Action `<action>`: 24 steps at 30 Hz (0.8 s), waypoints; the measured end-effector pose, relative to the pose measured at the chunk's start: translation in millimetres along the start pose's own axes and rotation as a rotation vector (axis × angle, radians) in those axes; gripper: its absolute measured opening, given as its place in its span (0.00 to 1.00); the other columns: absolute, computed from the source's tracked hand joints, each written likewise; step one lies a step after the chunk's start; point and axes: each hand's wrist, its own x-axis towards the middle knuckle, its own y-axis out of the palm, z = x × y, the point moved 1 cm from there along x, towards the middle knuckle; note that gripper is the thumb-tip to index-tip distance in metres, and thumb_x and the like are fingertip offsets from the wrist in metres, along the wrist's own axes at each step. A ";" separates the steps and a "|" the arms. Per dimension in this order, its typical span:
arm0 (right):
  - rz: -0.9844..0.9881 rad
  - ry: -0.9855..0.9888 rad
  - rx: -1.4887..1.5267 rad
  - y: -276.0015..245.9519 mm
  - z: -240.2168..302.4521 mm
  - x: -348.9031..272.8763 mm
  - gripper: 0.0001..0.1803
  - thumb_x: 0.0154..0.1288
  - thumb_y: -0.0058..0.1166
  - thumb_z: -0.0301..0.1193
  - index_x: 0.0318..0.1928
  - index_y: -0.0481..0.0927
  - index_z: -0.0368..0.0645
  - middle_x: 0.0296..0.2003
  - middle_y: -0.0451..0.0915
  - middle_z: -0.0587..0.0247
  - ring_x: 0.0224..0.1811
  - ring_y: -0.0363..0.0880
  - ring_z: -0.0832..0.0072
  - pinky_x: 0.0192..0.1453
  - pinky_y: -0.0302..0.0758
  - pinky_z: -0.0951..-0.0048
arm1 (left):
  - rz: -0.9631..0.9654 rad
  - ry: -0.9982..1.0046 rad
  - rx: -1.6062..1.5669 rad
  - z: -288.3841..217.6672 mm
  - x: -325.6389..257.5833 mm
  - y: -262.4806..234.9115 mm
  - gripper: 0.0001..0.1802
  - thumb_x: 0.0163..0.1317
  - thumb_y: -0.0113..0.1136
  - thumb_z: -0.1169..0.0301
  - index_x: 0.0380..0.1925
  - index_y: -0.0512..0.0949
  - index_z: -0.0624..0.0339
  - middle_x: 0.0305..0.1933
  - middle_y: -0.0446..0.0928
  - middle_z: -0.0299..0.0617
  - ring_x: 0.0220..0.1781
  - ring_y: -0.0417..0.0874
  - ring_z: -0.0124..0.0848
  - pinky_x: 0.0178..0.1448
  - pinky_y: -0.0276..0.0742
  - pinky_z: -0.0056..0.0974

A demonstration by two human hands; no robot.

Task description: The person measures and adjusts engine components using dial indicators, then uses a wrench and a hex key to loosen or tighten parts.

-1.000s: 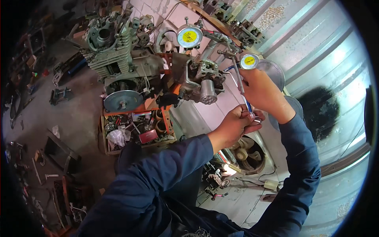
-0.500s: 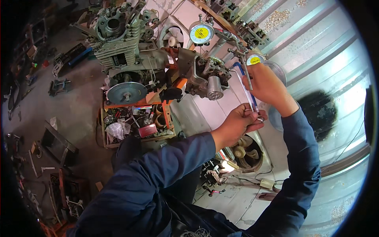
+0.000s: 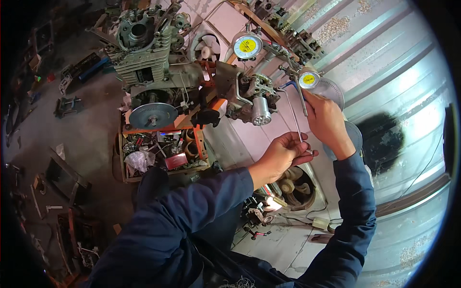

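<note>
My left hand [image 3: 285,156] is closed, its fingertips pinching the lower end of a thin metal rod [image 3: 294,113]. That rod rises to a bent tip beside a metal engine part [image 3: 264,89] with a round cylinder [image 3: 260,111] on its front. My right hand [image 3: 327,120] is higher and to the right, fingers curled just below a small dial gauge [image 3: 309,79] with a yellow centre. A dark metal bar [image 3: 303,102] runs beside its fingertips, and a bit of blue [image 3: 289,84] shows to their left. Whatever the right fingers hold is hidden.
A larger dial gauge [image 3: 247,45] stands above the engine part. At left is a finned engine [image 3: 139,62] with a graduated disc [image 3: 153,116]. Below it sits a wooden box [image 3: 126,180] of tools. A corrugated metal wall [image 3: 384,62] rises at right; a fan [image 3: 298,194] lies low.
My right hand has moved down, uncovering the small dial gauge. The long blue strip beside the rod no longer shows along its length. My left hand has shifted slightly left and down.
</note>
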 end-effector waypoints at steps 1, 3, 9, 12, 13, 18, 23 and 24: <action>0.000 -0.001 -0.003 1.1 -3.5 -0.7 0.20 0.70 0.54 0.32 0.60 0.81 0.46 0.41 0.86 0.47 0.39 0.85 0.47 0.43 0.80 0.49 | 0.002 0.001 -0.001 1.9 1.6 -0.6 0.12 0.76 0.54 0.75 0.56 0.70 0.65 0.53 0.78 0.47 0.59 0.85 0.44 0.65 0.86 0.39; -0.028 -0.030 -0.025 7.7 -11.7 -1.7 0.19 0.71 0.54 0.32 0.61 0.81 0.46 0.43 0.86 0.50 0.39 0.85 0.48 0.43 0.80 0.50 | 0.024 0.022 -0.002 6.6 5.8 -3.2 0.12 0.77 0.53 0.75 0.56 0.69 0.65 0.53 0.77 0.46 0.59 0.85 0.43 0.65 0.86 0.40; -0.060 -0.045 0.033 22.0 -23.6 -1.7 0.18 0.72 0.54 0.33 0.60 0.82 0.45 0.43 0.86 0.55 0.39 0.85 0.52 0.42 0.80 0.53 | 0.022 0.007 0.055 5.8 6.3 -1.9 0.12 0.78 0.50 0.75 0.58 0.68 0.65 0.52 0.76 0.45 0.61 0.84 0.43 0.65 0.85 0.40; -0.109 -0.081 0.062 34.8 -31.9 -3.0 0.18 0.72 0.55 0.34 0.59 0.82 0.45 0.42 0.86 0.57 0.39 0.86 0.53 0.42 0.81 0.55 | 0.015 -0.004 0.061 5.3 5.2 -0.4 0.12 0.78 0.50 0.75 0.57 0.68 0.65 0.52 0.77 0.45 0.60 0.84 0.43 0.65 0.86 0.40; -0.112 -0.082 0.064 38.2 -33.3 -2.8 0.18 0.72 0.55 0.34 0.59 0.82 0.45 0.42 0.86 0.57 0.39 0.86 0.53 0.42 0.81 0.55 | 0.014 -0.002 0.064 4.7 4.7 0.3 0.12 0.78 0.50 0.75 0.57 0.68 0.65 0.52 0.77 0.45 0.60 0.84 0.43 0.65 0.86 0.40; -0.191 -0.135 0.036 49.3 -36.8 2.1 0.15 0.71 0.56 0.31 0.56 0.83 0.43 0.41 0.85 0.59 0.40 0.86 0.56 0.42 0.81 0.57 | 0.037 0.015 0.029 3.7 2.8 -0.1 0.10 0.78 0.51 0.74 0.55 0.71 0.63 0.51 0.78 0.44 0.60 0.84 0.43 0.64 0.86 0.38; -0.272 -0.218 -0.056 68.2 -46.5 7.5 0.13 0.70 0.56 0.29 0.52 0.81 0.40 0.38 0.83 0.56 0.39 0.85 0.56 0.40 0.81 0.59 | 0.031 0.016 0.013 -0.3 -3.5 6.3 0.09 0.78 0.52 0.74 0.54 0.72 0.63 0.51 0.78 0.43 0.61 0.84 0.42 0.64 0.86 0.38; -0.313 -0.251 -0.063 71.7 -46.9 7.6 0.12 0.69 0.56 0.28 0.52 0.79 0.39 0.37 0.82 0.55 0.39 0.85 0.56 0.39 0.81 0.59 | 0.033 0.018 -0.002 -1.0 -4.6 7.5 0.09 0.78 0.52 0.73 0.54 0.72 0.63 0.51 0.78 0.43 0.61 0.84 0.42 0.64 0.86 0.38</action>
